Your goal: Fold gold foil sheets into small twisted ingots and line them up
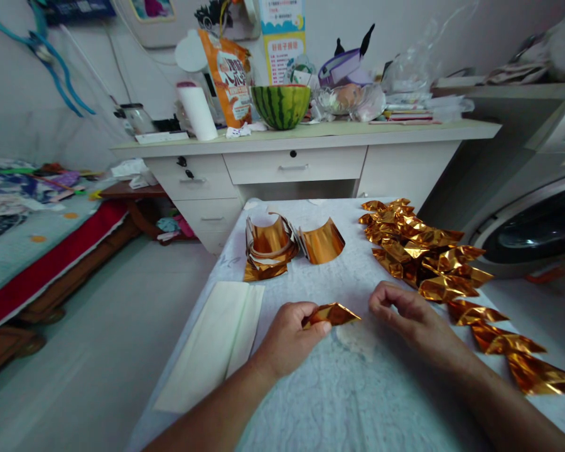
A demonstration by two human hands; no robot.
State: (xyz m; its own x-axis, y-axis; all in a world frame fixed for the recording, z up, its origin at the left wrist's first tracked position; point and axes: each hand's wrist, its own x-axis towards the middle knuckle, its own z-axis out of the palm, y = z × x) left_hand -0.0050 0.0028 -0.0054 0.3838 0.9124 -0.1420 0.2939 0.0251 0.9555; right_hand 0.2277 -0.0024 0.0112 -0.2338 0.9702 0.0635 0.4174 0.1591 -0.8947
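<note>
Left hand (pixel 292 336) pinches a folded gold foil piece (pixel 338 313) over the cloth-covered table (pixel 358 402). Right hand (pixel 412 316), half curled, stands apart from it; whether it grips anything cannot be told. Similar foil pieces (pixel 445 289) line the table's right side

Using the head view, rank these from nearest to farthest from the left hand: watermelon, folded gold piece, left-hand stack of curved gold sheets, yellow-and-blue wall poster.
1. Folded gold piece: held in the left hand.
2. Stack of curved gold sheets: farther up the table, left side.
3. Watermelon: on the desk beyond.
4. Wall poster: behind the watermelon.
</note>
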